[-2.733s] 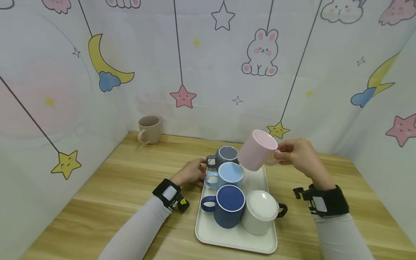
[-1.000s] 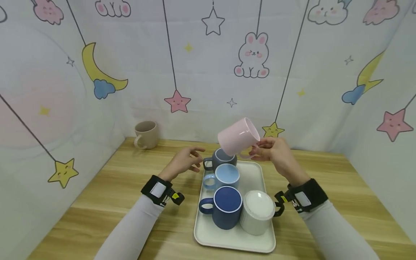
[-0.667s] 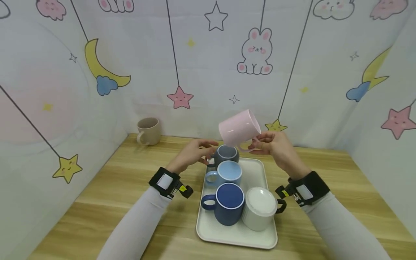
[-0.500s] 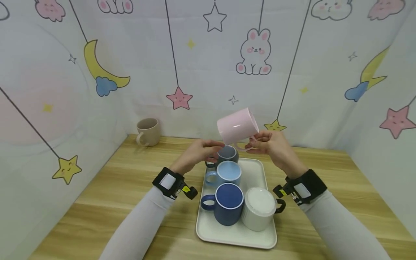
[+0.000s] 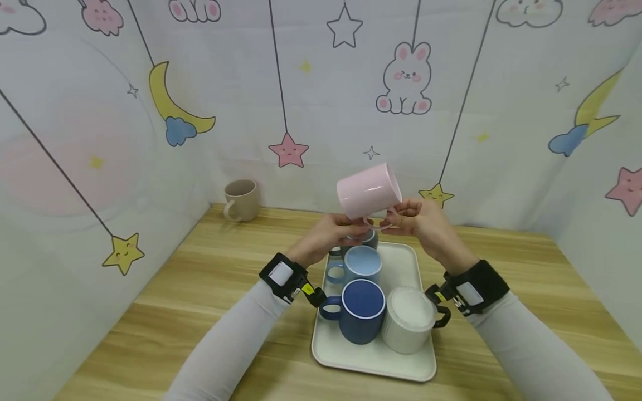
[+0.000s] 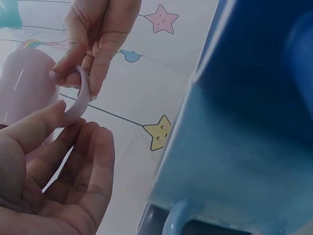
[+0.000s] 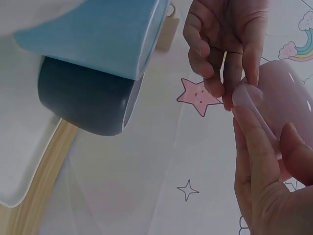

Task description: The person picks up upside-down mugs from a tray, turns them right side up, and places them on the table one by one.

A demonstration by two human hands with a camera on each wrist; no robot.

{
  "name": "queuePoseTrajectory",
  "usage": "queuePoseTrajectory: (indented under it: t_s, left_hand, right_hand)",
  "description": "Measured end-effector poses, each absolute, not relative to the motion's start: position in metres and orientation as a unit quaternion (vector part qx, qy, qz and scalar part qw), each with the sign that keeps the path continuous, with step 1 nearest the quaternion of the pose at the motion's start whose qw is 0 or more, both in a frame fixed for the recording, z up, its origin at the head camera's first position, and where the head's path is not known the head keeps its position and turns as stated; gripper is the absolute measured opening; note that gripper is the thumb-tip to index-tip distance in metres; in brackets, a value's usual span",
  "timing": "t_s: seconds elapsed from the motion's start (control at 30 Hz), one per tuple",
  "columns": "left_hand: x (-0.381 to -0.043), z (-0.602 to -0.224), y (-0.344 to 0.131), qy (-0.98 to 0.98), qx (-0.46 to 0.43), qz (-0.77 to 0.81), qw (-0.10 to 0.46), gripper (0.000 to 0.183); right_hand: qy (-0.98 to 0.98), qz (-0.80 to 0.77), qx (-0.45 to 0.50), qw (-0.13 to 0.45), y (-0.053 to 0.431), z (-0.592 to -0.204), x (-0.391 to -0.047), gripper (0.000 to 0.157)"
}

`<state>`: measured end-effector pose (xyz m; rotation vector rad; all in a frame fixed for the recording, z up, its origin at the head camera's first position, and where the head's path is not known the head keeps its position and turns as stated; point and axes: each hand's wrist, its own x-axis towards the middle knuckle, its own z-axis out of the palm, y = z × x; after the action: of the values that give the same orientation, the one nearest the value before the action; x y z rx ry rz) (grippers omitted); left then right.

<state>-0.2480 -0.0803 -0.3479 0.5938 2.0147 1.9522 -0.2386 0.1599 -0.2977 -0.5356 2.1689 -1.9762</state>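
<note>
A pink mug (image 5: 368, 192) is held in the air above the back of the tray, tipped on its side with its mouth to the right and its handle below. My right hand (image 5: 421, 223) pinches the handle near the mouth end. At the other end of that handle is my left hand (image 5: 333, 236), thumb and fingertips closing on it, as the left wrist view shows with the handle (image 6: 80, 100) between both hands. Under the left hand, a dark grey mug (image 5: 370, 238) is partly hidden.
A white tray (image 5: 373, 365) bears the grey mug, a light blue mug (image 5: 362, 264), a navy mug (image 5: 361, 312) and an upside-down white mug (image 5: 408, 323) with a black handle. A beige mug (image 5: 243, 200) stands at the table's back left corner, by the cloth wall.
The pink mug has risen, moved left and tilted further onto its side in my right hand. My left hand left the tray's edge, rose and came to the mug's handle.
</note>
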Motion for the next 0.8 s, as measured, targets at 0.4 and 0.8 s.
queuePoseTrajectory:
  t_s: [0.4, 0.8]
  left_hand:
    - [-0.248, -0.346, -0.077, 0.686, 0.191, 0.693, 0.114, 0.029]
    - [-0.244, -0.342, -0.077, 0.662, 0.204, 0.717, 0.083, 0.031]
  right_hand:
    - [0.76, -0.622, -0.165, 0.091, 0.162, -0.292, -0.236, 0.02]
    - [0.8, -0.57, -0.156, 0.103, 0.164, -0.287, -0.234, 0.035]
